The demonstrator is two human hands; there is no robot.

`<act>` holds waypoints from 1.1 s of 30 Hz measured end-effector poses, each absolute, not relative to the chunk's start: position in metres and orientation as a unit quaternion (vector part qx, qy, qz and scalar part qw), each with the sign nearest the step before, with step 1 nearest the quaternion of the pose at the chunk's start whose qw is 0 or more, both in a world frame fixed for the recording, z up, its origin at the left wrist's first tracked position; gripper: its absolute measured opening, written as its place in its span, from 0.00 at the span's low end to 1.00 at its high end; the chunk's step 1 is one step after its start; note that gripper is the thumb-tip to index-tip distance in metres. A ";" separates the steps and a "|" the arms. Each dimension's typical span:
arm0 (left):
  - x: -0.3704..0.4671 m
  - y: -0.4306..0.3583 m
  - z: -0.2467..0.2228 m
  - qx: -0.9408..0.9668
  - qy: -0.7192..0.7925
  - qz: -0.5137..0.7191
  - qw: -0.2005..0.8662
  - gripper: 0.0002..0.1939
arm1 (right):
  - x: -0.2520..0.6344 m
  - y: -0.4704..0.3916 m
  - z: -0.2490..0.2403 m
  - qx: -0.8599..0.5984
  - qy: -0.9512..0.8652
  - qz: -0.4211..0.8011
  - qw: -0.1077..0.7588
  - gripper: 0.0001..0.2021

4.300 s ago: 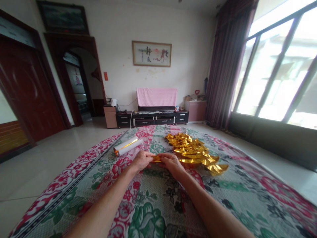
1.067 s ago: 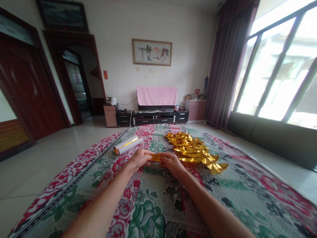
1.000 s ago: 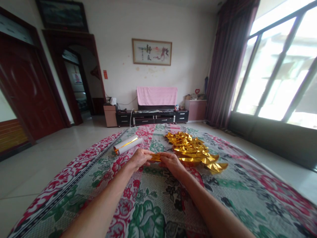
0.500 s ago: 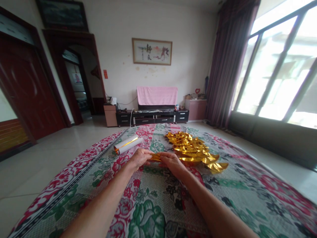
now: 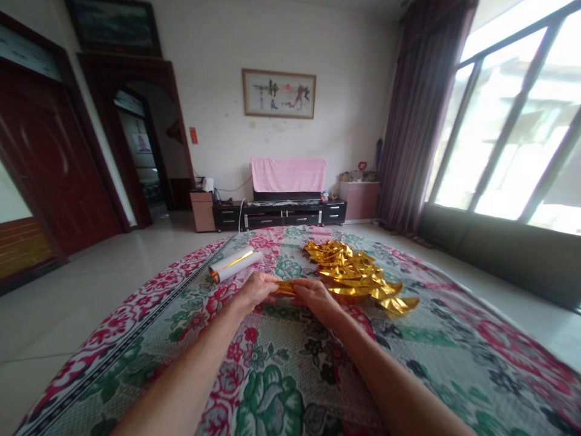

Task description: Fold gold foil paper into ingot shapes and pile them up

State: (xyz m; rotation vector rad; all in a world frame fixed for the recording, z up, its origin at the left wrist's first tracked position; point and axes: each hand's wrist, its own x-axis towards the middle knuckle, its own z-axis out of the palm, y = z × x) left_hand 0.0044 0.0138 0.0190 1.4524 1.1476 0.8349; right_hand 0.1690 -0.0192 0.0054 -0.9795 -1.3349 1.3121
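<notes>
Between my two hands is a small piece of folded gold foil paper (image 5: 285, 287), held level just above the cloth. My left hand (image 5: 258, 290) pinches its left end, and my right hand (image 5: 313, 293) pinches the right end; the fingers hide much of it. Just beyond my right hand spreads a heap of shiny gold foil pieces (image 5: 351, 269), folded into pointed, boat-like shapes. Past my left hand lies a roll of white-backed sheets (image 5: 233, 264) with a gold strip showing along it.
A flowered tablecloth (image 5: 267, 393) in red, green and white covers the round table. Beyond it stands a low black TV cabinet (image 5: 290, 215), with a pink cloth (image 5: 288, 174) draped over the screen. Purple curtains (image 5: 408, 121) and a large window are on the right.
</notes>
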 end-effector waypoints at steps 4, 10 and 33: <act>0.004 0.013 0.019 0.616 0.477 0.340 0.527 0.16 | 0.169 -0.018 0.004 -0.413 -0.548 0.532 0.496 0.16; 0.004 0.014 0.017 0.614 0.473 0.345 0.530 0.16 | 0.168 -0.019 0.005 -0.415 -0.559 0.526 0.488 0.16; -0.003 0.006 0.028 0.575 0.457 0.336 0.589 0.17 | 0.167 -0.020 0.006 -0.421 -0.559 0.521 0.488 0.15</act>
